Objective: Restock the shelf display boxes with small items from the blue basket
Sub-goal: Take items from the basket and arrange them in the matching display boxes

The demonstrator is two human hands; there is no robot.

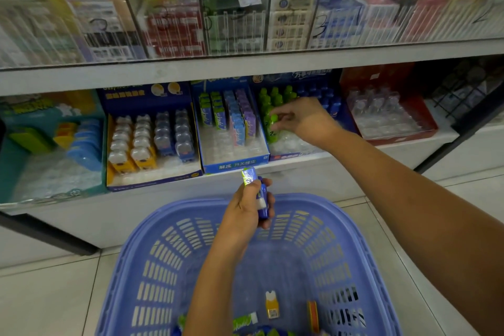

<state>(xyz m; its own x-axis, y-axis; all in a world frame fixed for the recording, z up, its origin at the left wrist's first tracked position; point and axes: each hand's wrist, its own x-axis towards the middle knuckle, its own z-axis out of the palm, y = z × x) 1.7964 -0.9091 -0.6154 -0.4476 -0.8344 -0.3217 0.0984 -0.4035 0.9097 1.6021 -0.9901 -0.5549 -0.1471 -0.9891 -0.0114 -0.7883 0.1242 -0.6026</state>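
Observation:
The blue basket [152, 262] stands on the floor below the shelf, with a few small items at its bottom, among them a yellow eraser [272, 304]. Over the basket's far rim my left hand [246, 210] grips a green packet [249, 176] and a blue-and-white item [263, 203]. My right hand [302, 118] reaches into the display box of small bottles [289, 154] and pinches a green bottle [273, 118] among the other green ones.
On the lower shelf stand other display boxes: a teal one [16, 161] at the left, a blue one with bear-shaped items [152, 183], a blue one with flat packets [234, 165], a red one [395, 138] at the right. Clear cases of cartons fill the upper shelf.

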